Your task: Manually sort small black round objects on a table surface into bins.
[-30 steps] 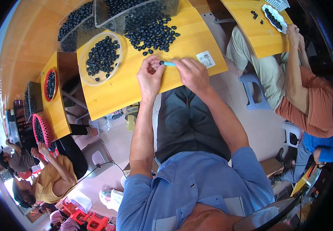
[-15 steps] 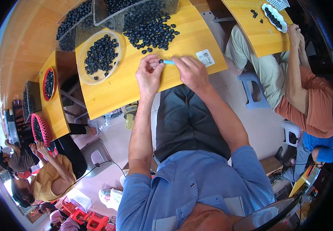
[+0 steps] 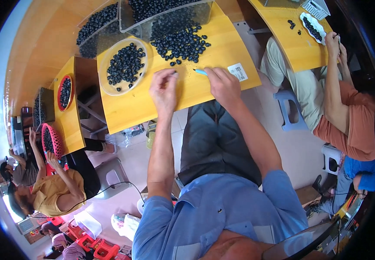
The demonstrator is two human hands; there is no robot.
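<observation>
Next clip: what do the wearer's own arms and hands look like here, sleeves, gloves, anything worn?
Both forearms are bare below short blue shirt sleeves that end near the elbows. The left hand and right hand are ungloved. No watch, ring or wristband shows on either. The shirt is a collared button-up, worn with dark trousers.

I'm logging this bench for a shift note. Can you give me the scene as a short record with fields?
Surface: yellow wooden table
Left hand: fingers pinched on the table beside the loose berries, holding something too small to tell
Right hand: holds a thin light-blue tool, tip pointing toward the left hand
Loose pile: dark round berries spread on the table
Round tray: pale, holds more berries, left of the pile
Clear bins: at the far edge, filled with berries
Label: small white tag by the right hand
Nearby: person in an orange shirt at the next table
</observation>
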